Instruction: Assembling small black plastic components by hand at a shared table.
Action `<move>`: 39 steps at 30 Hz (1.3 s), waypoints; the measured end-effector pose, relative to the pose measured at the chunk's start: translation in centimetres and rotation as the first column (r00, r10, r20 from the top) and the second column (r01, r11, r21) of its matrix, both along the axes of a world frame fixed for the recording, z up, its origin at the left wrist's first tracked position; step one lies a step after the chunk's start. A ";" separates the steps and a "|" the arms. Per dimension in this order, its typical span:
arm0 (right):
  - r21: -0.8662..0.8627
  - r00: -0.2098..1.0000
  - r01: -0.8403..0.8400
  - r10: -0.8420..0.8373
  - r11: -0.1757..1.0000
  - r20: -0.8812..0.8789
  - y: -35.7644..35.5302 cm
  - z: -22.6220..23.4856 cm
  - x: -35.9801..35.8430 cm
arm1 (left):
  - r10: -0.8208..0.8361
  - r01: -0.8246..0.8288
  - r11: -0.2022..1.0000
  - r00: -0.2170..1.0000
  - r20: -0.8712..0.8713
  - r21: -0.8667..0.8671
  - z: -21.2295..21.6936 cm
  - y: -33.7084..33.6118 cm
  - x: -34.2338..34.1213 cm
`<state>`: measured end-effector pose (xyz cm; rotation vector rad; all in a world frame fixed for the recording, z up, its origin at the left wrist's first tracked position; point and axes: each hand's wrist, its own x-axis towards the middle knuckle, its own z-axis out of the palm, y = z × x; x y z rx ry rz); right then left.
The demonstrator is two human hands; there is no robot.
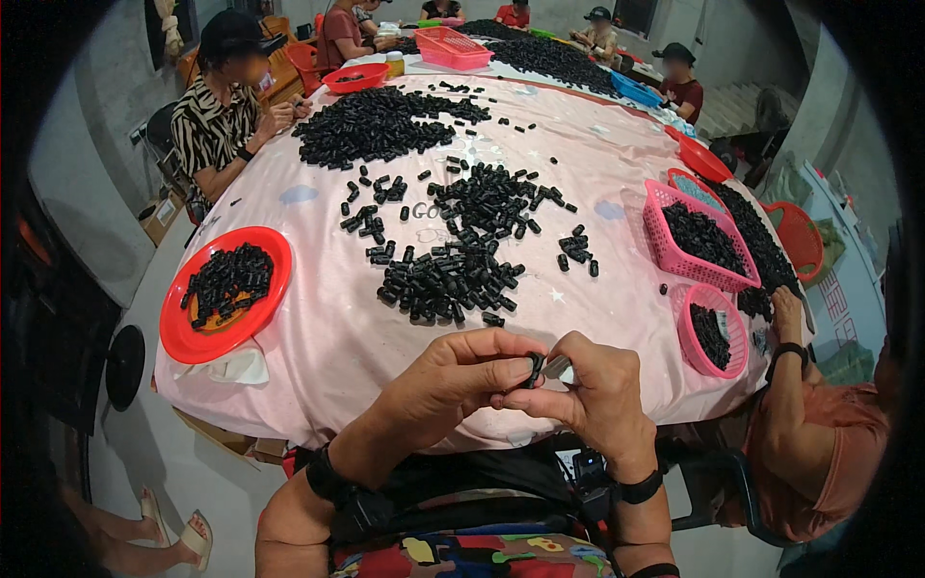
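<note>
Both hands meet just in front of the near pile, above the pink tablecloth (328,328). Between the thumb and fingers of my left hand (462,371) is a small black cylindrical part (533,368). My right hand (607,390) pinches a thin, flat, silvery tool (557,367), its end against or very close to the black part. Its exact kind is hidden by the fingers. Beyond them lies a loose pile of similar black parts (453,279), spreading into another heap (371,125) farther off.
On the left, a red plate (277,279) holds black parts beside a white cloth (231,367). Pink baskets (665,241) with black pieces stand at right, near a co-worker's hand (788,313). Several other people sit around the table; a red bowl (356,77) is far left.
</note>
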<state>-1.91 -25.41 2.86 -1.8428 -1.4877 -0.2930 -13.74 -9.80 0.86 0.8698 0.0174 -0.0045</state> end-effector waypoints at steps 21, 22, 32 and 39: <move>-0.021 0.990 0.056 -0.053 0.998 0.130 0.0 -0.1 0.1 | 0.048 -0.047 0.997 0.999 -0.007 0.054 -0.1 -0.1 -0.1; -0.022 0.990 0.059 -0.056 0.998 0.128 0.0 -0.1 0.1 | 0.053 -0.052 0.997 0.998 -0.016 0.052 -0.1 0.0 0.0; -0.061 0.985 0.081 -0.071 0.995 0.154 0.0 0.3 0.0 | 0.040 -0.039 0.997 0.999 -0.021 0.068 -0.1 0.0 0.0; -0.069 0.985 0.078 -0.066 0.995 0.161 0.0 0.2 0.1 | 0.031 -0.030 0.999 0.999 -0.015 0.029 -0.2 -0.1 0.0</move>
